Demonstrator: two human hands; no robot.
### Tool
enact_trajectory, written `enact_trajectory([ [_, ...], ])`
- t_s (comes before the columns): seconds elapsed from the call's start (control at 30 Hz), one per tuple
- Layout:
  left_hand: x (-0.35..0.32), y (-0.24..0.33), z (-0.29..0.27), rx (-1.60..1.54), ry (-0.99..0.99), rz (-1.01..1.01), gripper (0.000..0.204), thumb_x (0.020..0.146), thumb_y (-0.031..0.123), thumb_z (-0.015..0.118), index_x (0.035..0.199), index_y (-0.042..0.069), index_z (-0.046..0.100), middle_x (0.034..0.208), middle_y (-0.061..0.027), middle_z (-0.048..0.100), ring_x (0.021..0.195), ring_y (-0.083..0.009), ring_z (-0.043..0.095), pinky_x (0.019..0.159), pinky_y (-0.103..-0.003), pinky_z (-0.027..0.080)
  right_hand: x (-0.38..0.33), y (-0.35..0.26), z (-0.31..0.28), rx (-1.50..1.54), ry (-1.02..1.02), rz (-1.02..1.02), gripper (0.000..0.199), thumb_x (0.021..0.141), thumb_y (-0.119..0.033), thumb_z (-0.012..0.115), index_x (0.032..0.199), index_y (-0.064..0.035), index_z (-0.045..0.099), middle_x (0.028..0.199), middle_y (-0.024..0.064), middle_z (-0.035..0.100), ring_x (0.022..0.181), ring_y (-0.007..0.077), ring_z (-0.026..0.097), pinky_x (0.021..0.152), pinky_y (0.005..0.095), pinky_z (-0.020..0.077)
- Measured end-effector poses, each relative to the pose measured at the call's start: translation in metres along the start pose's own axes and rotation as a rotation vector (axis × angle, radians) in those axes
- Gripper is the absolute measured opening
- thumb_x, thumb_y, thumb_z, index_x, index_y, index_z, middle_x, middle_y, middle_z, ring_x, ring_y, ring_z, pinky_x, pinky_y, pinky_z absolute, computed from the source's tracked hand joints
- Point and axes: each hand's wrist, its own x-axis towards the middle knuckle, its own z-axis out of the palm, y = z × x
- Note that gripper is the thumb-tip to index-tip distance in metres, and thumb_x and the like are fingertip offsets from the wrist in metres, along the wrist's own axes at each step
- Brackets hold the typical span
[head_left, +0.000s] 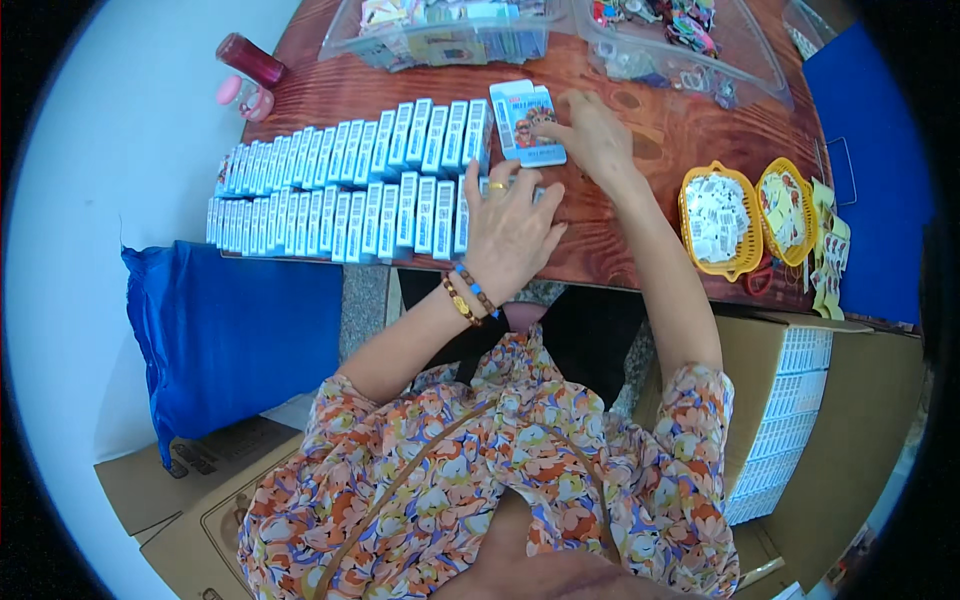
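A small light-blue carton (524,122) with a cartoon picture lies on the table, its flaps showing at the top. My right hand (597,140) is at its right edge, thumb over the printed face and fingers curled at the side. Two rows of similar slim boxes stand on edge to the left, a far row (385,145) and a near row (345,222). Over the right end of the near row, my left hand (508,222) is spread with fingers apart, touching the boxes and partly hiding them. It wears a ring and beaded bracelets.
Yellow baskets of printed pieces, one (697,260) nearer, stand at the right by sticker strips (832,250). Clear bins (440,45) (760,70) sit at the back. A red jar (250,60) and pink-lidded bottle (245,98) stand far left. An open cardboard box (750,350) holds packed boxes.
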Motion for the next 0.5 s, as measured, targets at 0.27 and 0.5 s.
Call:
enact_trajectory([
  [0.27, -0.005, -0.001, 0.004, -0.041, 0.013, -0.042, 0.057, 0.072, 0.03, 0.082, 0.12, 0.011, 0.06, 0.111, -0.0082, 0.055, 0.123, -0.03, 0.046, 0.111, -0.061, 0.02, 0.06, -0.005, 0.033, -0.182, -0.13, 0.176, 0.078, 0.064, -0.046, 0.089, 0.12, -0.0006, 0.06, 0.132, 0.0178, 0.057, 0.116, 0.034, 0.062, 0.092, 0.0479, 0.0526],
  [0.5, -0.006, 0.003, 0.003, -0.106, -0.028, -0.012, 0.065, 0.073, 0.034, 0.081, 0.128, 0.01, 0.057, 0.115, -0.0095, 0.054, 0.126, -0.0321, 0.044, 0.111, -0.062, 0.018, 0.053, 0.056, 0.03, 0.216, -0.12, 0.193, 0.053, 0.073, -0.03, 0.086, 0.111, -0.0003, 0.063, 0.106, 0.0154, 0.069, 0.097, 0.0271, 0.07, 0.08, 0.0396, 0.0552],
])
